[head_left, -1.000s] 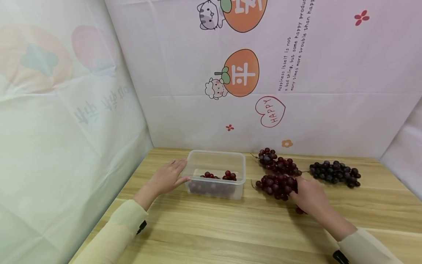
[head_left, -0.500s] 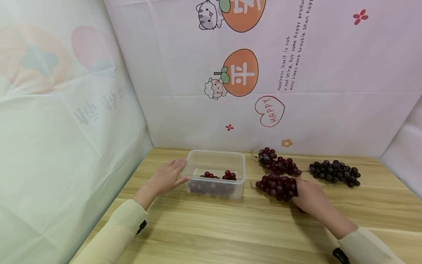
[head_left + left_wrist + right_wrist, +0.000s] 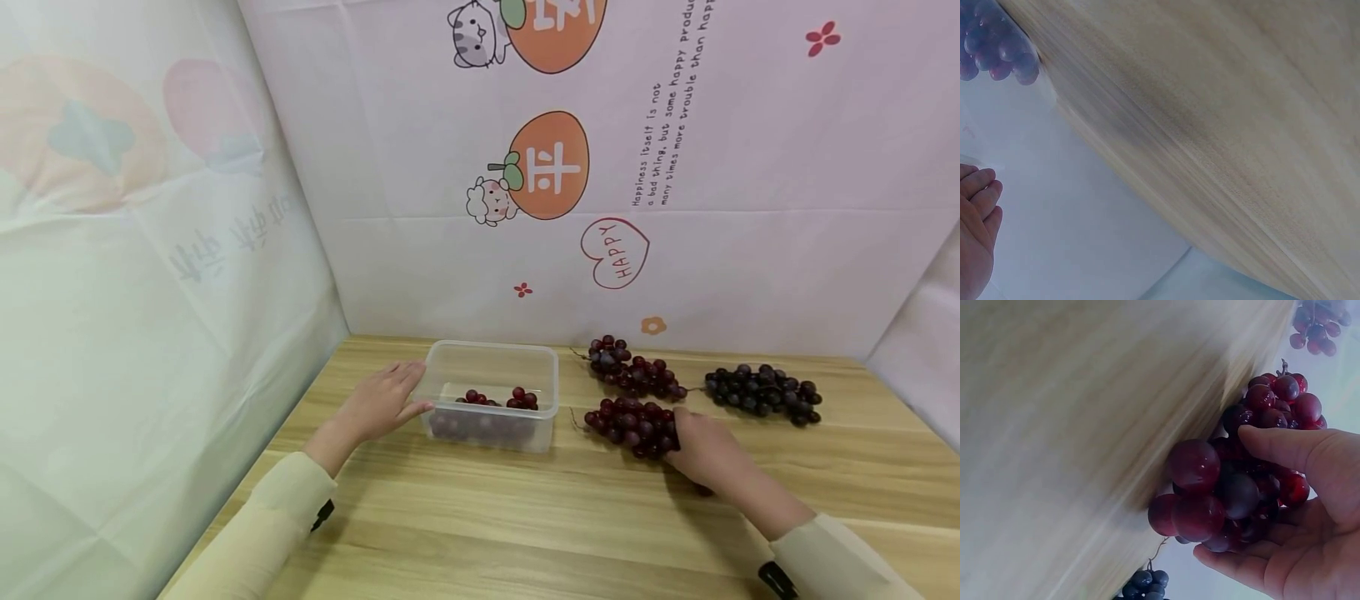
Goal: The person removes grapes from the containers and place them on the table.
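Observation:
A clear plastic container [image 3: 491, 409] stands on the left half of the table with red grapes [image 3: 522, 400] inside. My left hand [image 3: 378, 402] touches its left side, fingers straight. In the left wrist view that hand [image 3: 975, 225] shows at the left edge, below the grapes seen through the wall. To the right of the container, my right hand [image 3: 708, 450] grips the right end of a dark red bunch of grapes [image 3: 630, 427]. From the right wrist view, thumb and fingers curl round the bunch [image 3: 1197, 515] from opposite sides, close over the table.
Behind the held bunch lies another red bunch of grapes [image 3: 637, 373], near the back wall. A black bunch of grapes [image 3: 761, 392] lies farther right. A printed white cloth [image 3: 420, 275] stands behind the wooden table [image 3: 480, 517], and more cloth [image 3: 150, 350] hangs at the left.
My right hand stays on the red bunch and has moved slightly toward me and to the right, the bunch turning a little. The left hand and container have not moved.

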`<state>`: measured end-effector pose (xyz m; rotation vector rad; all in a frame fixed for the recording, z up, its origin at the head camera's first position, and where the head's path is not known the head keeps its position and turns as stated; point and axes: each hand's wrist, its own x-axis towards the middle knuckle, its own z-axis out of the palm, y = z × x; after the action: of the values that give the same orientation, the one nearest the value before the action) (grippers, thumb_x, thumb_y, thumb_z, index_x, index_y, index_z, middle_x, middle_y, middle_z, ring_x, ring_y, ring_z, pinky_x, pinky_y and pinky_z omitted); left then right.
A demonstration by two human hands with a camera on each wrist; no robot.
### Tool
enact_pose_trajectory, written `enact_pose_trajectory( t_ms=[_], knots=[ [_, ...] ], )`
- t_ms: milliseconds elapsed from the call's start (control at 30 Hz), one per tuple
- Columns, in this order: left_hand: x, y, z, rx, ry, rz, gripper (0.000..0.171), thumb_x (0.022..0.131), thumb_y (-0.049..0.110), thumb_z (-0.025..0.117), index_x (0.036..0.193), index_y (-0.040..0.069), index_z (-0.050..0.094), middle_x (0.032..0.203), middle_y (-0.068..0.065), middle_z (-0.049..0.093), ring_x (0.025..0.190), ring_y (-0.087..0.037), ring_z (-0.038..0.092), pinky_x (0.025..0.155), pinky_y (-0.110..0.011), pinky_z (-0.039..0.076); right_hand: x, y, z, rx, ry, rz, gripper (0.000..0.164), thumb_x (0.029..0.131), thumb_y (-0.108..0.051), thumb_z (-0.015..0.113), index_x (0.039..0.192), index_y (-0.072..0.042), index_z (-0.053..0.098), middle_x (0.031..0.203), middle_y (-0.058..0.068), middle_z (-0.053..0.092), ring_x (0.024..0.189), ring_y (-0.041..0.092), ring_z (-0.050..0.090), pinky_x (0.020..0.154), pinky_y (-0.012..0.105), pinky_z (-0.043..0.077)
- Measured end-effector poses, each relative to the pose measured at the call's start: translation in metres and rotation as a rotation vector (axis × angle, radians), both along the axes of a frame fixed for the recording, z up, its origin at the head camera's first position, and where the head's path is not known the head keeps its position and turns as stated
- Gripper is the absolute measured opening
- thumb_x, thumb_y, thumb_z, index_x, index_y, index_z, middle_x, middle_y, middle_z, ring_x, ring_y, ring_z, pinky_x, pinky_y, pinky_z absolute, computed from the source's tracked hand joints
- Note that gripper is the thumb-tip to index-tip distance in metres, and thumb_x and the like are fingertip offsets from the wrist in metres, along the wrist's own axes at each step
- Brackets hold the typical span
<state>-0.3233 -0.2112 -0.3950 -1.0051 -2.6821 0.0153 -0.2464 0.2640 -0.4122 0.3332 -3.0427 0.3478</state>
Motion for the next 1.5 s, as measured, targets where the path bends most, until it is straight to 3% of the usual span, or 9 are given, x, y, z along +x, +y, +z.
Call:
enact_pose_trajectory(
  t_ms=[167,833,1200,1400,1500],
  knots=[
    [-0.001,0.000,0.000,-0.009,0.001,-0.002,0.072,0.100,0.048,0.049,0.145,-0.007,0.038,0.146,-0.021,0.043,0.133,-0.035,0.041,0.111,-0.047,0.033,-0.002,0.000,0.005,-0.004,-0.061,-0.006,0.072,0.080,-0.012,0.079,0.124,0.028,0.038,0.111,0.044,0.053,0.096,0.053,0.058,0.075,0.057,0.052],
    [-0.002,0.000,-0.002,-0.023,0.000,0.006,0.073,0.099,0.048,0.050,0.146,-0.007,0.036,0.146,-0.021,0.042,0.135,-0.034,0.040,0.112,-0.045,0.031,-0.002,-0.010,0.029,-0.021,-0.136,-0.016,0.083,0.082,-0.015,0.078,0.134,0.027,0.029,0.124,0.046,0.045,0.105,0.056,0.052,0.081,0.060,0.050],
    [-0.001,-0.001,-0.002,-0.014,0.014,-0.003,0.073,0.099,0.047,0.050,0.145,-0.008,0.037,0.145,-0.023,0.043,0.134,-0.035,0.041,0.111,-0.045,0.033,-0.002,-0.033,0.058,-0.068,-0.081,0.002,0.078,0.086,-0.016,0.076,0.138,0.021,0.031,0.126,0.043,0.046,0.106,0.054,0.052,0.080,0.060,0.050],
    [-0.001,-0.001,-0.003,-0.018,0.017,-0.009,0.073,0.100,0.048,0.049,0.145,-0.008,0.037,0.146,-0.023,0.042,0.134,-0.034,0.040,0.111,-0.046,0.033,-0.007,-0.046,0.069,-0.086,-0.030,0.030,0.075,0.087,-0.014,0.075,0.139,0.018,0.032,0.118,0.038,0.054,0.095,0.046,0.060,0.076,0.055,0.053],
    [0.000,0.000,-0.002,-0.027,0.010,-0.004,0.073,0.100,0.047,0.049,0.145,-0.008,0.036,0.146,-0.023,0.041,0.135,-0.034,0.040,0.112,-0.045,0.032,-0.011,-0.052,0.075,-0.093,-0.004,0.040,0.076,0.087,-0.014,0.074,0.142,0.016,0.031,0.121,0.037,0.054,0.100,0.047,0.059,0.078,0.055,0.053]
  ],
)
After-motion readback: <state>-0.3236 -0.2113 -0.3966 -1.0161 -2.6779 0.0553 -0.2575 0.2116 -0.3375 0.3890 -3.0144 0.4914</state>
